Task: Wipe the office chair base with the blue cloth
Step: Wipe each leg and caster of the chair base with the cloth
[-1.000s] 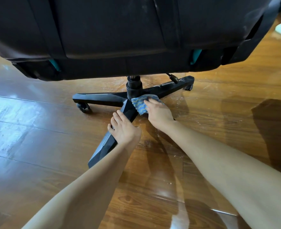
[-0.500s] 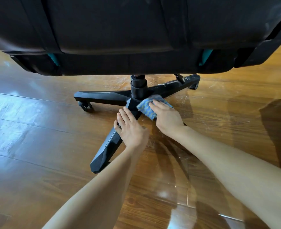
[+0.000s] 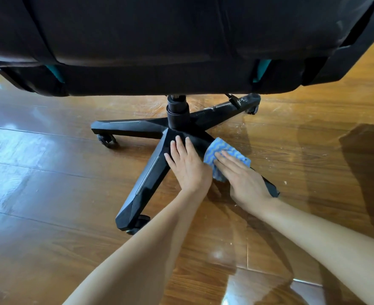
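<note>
Matt black plastic chair base, soft woven blue cloth, glossy wood floor

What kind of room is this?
Likely a home office or study, though little shows: a glossy wooden plank floor, a black wheeled chair base, and the chair's seat above.

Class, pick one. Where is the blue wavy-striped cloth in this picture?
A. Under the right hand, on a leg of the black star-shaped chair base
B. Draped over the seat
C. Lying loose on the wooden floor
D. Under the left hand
A: the right hand presses the blue wavy-striped cloth onto a leg of the black star-shaped chair base; the left hand lies flat on the next leg.
</note>
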Tool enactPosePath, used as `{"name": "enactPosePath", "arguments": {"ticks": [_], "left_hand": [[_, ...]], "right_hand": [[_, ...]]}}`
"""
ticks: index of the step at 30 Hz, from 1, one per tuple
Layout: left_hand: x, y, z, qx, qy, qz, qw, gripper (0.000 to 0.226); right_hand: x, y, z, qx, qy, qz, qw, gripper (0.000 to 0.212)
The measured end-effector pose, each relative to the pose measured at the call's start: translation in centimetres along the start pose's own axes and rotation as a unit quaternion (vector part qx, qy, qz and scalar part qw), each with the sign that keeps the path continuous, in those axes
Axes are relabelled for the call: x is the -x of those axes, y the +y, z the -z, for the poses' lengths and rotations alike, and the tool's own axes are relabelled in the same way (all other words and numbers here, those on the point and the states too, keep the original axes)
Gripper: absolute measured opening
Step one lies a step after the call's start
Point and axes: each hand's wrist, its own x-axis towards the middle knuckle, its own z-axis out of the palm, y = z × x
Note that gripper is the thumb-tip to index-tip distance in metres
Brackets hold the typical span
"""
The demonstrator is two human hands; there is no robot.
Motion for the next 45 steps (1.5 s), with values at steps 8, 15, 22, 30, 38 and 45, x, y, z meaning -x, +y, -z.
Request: {"name": "enactPosePath", "arguments": {"ticks": [8, 15, 22, 30, 38, 45], "left_hand": [[0.9, -1.6, 1.2, 0.016, -0.011, -0.01, 1.0, 0.091], [0.2, -0.6, 1.5, 0.016, -0.05, -0.068, 0.996, 0.086], [0.5, -0.6, 0.8, -0.003, -0.072, -0.095, 0.993, 0.09], [0.2, -1.2, 2.4, 0.039, -0.134, -0.089, 0.986, 0.086], [0.4, -1.3, 1.5, 0.078, -0.127, -0.066, 0.987, 0.087], [1.4, 0.1, -0.3, 0.072, -0.093, -0.036, 0.992, 0.092]], "right_hand": [[-11.2, -2.7, -0.1, -0.029, -0.034, -0.096, 0.994, 0.069], [-5.6, -1.0, 0.6, -0.032, -0.033, -0.075, 0.996, 0.078], [4.0, 2.5, 0.9, -0.02, 0.003, -0.076, 0.997, 0.076], [-8.9, -1.7, -0.2, -0.013, -0.042, -0.115, 0.992, 0.067], [-3.8, 0.4, 0.5, -0.007, -0.04, -0.115, 0.993, 0.076], [9.1, 3.3, 0.4, 0.033, 0.083, -0.107, 0.99, 0.075]]}}
